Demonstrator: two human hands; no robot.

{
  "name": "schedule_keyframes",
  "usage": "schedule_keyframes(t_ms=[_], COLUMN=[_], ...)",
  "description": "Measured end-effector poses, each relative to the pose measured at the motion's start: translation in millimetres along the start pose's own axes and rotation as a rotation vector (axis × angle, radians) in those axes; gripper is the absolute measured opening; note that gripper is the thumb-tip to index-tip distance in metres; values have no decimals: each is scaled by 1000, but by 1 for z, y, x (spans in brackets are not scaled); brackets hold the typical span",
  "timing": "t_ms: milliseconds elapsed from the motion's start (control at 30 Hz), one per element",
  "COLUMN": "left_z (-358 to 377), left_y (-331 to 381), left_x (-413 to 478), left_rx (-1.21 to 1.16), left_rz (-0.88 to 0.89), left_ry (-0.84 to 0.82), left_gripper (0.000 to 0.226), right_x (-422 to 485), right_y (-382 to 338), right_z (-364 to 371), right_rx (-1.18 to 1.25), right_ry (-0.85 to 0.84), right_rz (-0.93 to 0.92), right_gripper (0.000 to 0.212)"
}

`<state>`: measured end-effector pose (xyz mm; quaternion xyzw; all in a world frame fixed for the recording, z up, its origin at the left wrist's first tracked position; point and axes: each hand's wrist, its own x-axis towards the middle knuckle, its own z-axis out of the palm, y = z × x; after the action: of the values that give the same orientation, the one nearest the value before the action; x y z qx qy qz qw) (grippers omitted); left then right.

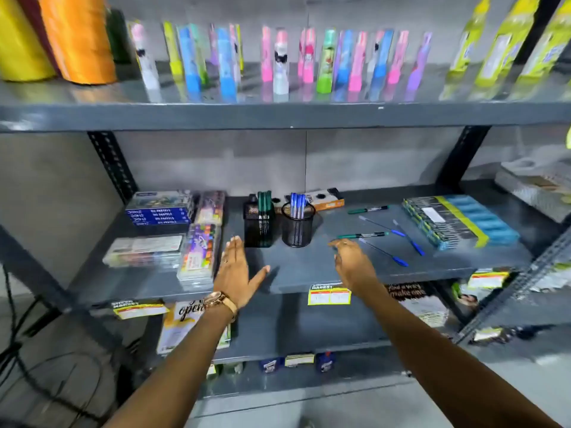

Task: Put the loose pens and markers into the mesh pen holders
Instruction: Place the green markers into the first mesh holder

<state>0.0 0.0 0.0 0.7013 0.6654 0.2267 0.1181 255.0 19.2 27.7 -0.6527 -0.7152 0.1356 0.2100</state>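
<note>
Five loose pens/markers (383, 234) lie centre-right on shelf (309, 273), just right of 2 mesh holders (279, 225); both hands empty, left hand (236, 270) spread flat, right hand (352, 262) loosely curled nr green marker (361, 235) — prob. next grab.

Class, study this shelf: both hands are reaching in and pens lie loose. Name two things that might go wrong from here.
1. The right hand reaches toward the loose green marker; nearby, a loose blue pen lies close to the grey metal shelf's front edge and might get knocked off.
2. The left hand is near the square black mesh holder; a bump might tip it.
</note>
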Motion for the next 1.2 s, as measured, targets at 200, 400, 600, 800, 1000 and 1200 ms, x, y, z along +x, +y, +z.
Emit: schedule_keyframes(t_ms=[200,400,600,800,1000,1200], left_z=[22,32,33,32,32,32], left_y=[1,-1,-15,-19,-20,-23], left_x=[28,43,55,56,56,56], left_rx=[-23,-2,29,10,21,12], left_rz=[-174,-219,-215,-211,-216,-208], left_ry=[-70,7,26,20,16,18], left_gripper=[99,97,104,103,101,102], right_x=[58,90,112,126,145,157], right_y=[24,43,51,5,-89,-140], right_z=[2,9,14,-31,-53,5], right_rx=[-288,-369,-337,96,740,603], right_ry=[-21,-90,-88,328,642,416], right_rz=[59,-14,-142,-45,-90,-331], right_gripper=[45,42,59,37,18,18])
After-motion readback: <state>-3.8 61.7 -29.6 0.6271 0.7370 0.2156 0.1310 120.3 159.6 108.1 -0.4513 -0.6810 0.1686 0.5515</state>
